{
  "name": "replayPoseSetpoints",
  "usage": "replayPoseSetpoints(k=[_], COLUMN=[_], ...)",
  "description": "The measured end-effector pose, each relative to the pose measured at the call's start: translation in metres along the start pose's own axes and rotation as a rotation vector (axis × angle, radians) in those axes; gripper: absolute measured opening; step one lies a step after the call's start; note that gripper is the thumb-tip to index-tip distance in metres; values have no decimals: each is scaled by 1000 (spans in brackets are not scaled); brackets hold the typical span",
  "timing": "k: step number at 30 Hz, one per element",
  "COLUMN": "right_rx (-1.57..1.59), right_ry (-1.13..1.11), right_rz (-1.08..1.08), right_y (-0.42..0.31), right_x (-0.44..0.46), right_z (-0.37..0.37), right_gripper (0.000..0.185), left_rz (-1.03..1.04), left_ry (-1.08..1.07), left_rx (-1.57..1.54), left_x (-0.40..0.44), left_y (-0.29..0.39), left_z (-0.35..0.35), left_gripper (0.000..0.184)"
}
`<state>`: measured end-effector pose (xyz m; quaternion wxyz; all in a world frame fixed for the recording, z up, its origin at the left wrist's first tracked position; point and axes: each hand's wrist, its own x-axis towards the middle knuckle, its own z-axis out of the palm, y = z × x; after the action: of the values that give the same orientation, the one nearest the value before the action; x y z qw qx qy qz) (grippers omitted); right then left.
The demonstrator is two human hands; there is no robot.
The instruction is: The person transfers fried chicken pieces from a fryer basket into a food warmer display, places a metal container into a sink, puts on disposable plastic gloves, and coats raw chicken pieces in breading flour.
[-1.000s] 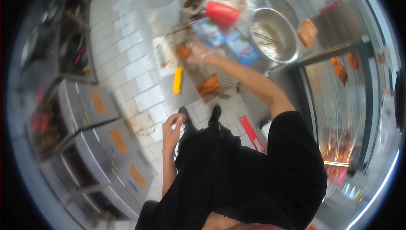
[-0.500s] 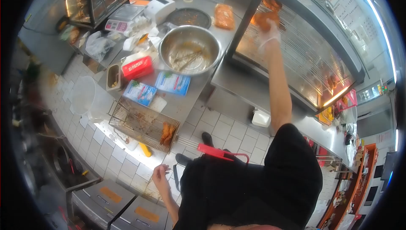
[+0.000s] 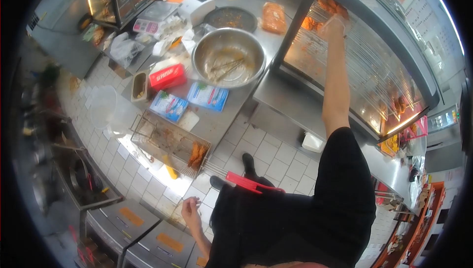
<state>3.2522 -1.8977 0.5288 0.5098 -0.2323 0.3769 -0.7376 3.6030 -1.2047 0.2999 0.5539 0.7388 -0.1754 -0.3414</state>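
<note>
Fried chicken is being handled inside the warming case (image 3: 297,25), and doing it well seems to call for a low wrist, a soft hold that spares the crust, and each piece laid flat on the wire rack (image 3: 367,53) with some room around it, so that air can pass. The bare forearm reaches in near the metal edge, which may well be hot, so keeping it clear looks wise. The right hand (image 3: 333,27), in a thin clear glove (image 3: 339,22), is at the upper end of the rack, its fingers right by the fried chicken (image 3: 326,4); that chicken lies just beyond the fingertips, at the far corner, with a bright orange piece (image 3: 310,23) on the side toward the steel bowl (image 3: 201,61). Whether the fingers are clamped on a piece or simply resting against it, I cannot tell, because the back of the hand hides them. The left hand (image 3: 191,209) hangs low over the floor, fingers loosely curled and holding nothing that shows. Nearest to it is the fry basket (image 3: 148,142), where the basket chicken (image 3: 198,154) sits at the end next to the red handle (image 3: 246,182).
</note>
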Motion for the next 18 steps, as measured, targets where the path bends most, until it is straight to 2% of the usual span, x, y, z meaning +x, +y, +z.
replayPoseSetpoints(k=[4,7,11,14,16,17,18], right_rx=[-268,-479,-686,-773,-890,-968,-1042], right_ry=[-152,-259,-385,-748,-1169,-1447,-1716], right_rz=[-103,-204,-477,-414,-188,-105,-94], right_y=[19,33,53,89,127,153,182], right_x=[2,-18,-123,-230,-309,-349,-385], right_z=[-28,-30,3,30,46,54,59], right_gripper=[34,38,43,47,49,50,51], left_rz=[18,59,8,-31,-29,-31,-33], left_ry=[7,0,49,71,65,58,51], left_rx=[125,210,177,183,172,166,165], left_x=[9,9,5,1,0,0,3], left_y=[-16,0,-11,-19,-22,-24,-26], left_z=[-7,-15,-33,-41,-43,-43,-42], left_gripper=[22,23,24,25,26,26,26])
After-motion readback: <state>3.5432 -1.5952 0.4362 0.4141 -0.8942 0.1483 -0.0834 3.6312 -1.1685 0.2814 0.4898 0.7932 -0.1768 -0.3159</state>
